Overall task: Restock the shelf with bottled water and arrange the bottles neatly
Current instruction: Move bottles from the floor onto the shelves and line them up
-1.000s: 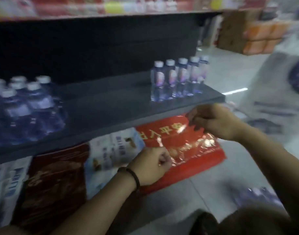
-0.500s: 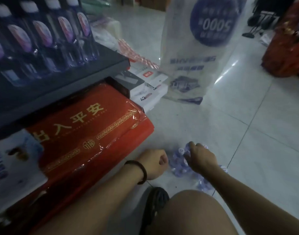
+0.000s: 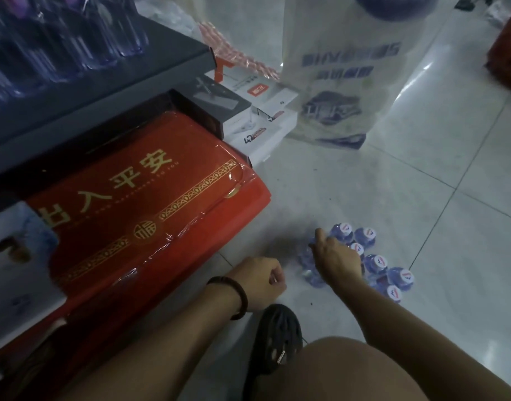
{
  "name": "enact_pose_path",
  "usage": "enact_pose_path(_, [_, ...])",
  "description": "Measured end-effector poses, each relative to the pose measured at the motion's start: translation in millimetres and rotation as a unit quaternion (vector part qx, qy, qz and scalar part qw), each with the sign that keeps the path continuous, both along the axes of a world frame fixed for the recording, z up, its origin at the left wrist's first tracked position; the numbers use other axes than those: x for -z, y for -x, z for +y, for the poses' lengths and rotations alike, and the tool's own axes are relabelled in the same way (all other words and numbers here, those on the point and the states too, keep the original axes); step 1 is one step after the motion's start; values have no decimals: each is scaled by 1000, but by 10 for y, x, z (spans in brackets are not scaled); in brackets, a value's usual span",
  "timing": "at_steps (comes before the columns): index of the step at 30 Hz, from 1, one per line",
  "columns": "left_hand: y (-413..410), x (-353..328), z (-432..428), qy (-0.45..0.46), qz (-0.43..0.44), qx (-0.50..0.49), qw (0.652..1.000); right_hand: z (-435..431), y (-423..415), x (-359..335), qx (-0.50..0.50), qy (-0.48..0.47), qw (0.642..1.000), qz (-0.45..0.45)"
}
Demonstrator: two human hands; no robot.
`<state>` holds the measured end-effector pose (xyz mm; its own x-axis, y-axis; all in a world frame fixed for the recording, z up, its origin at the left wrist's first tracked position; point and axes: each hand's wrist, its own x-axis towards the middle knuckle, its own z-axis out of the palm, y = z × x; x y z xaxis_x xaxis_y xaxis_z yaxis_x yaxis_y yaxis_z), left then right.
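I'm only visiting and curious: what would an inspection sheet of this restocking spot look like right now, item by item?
Surface: tiled floor, pale and glossy, with a few dark specks.
Job's things: floor bottles clustered upright, white caps up; shelf bottles standing on the dark shelf.
Clutter: red wrapped mat and white boxes under the shelf.
Hands: right hand on the floor bottles, whether it grips one cannot be told; left hand curled in a fist, nothing seen in it, apart from the bottles.
Cables: nothing seen.
Surroundings: white printed bag standing on the floor; black shoe below the hands.
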<state>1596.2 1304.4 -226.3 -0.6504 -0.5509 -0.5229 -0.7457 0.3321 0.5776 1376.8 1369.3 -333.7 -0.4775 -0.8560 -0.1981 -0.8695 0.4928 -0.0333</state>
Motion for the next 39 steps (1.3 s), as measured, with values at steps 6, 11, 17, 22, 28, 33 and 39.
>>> enact_pose_path(6, [-348,-238,-81,8,10,-32,999,-40,-76,-522,-128,-4,992,-6])
enact_pose_path(11, [-922,-656,-183,50,25,-60,997,-237,-522,-1625,-305,25,951,43])
enact_pose_path(17, [-1859,-1465,-148,78,146,-139,976,-419,-1500,-3096,-501,112,857,43])
enact_pose_path(22, [-2652,-2177,24,56,257,-116,958,-465,-2575,-3974,-591,214,777,0])
enact_pose_path(28, [-3605,-2444,384,-1,404,-249,880,-657,-3670,-4244,-540,222,775,-242])
enact_pose_path(33, [-4057,-2471,474,-103,463,-289,831,-888,-4318,-4025,-523,227,769,-290])
enact_pose_path(39, [-4222,-2357,486,-168,527,-349,756,-1099,-4769,-4067,-498,229,786,-287])
